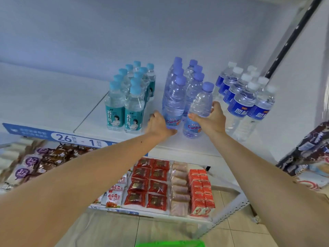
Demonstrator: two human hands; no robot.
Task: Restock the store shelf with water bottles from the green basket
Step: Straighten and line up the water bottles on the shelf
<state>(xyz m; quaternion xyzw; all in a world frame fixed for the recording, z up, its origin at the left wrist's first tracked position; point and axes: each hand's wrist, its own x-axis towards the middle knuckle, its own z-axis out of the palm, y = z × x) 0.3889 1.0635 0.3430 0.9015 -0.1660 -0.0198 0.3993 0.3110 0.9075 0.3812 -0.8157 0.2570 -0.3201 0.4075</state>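
Setting a Cunbs water bottle [199, 111] at the shelf [53, 97] front, right hand [211, 120] fingers wrap it; left hand [158, 124] closes on its neighbour [173, 104]. A tilted release could topple the row.

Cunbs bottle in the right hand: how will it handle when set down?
The bottle looks full, so probably heavy for its size. Tall and narrow, held tilted by the right hand; likely to tip if released unevenly. Smooth clear plastic may slip.
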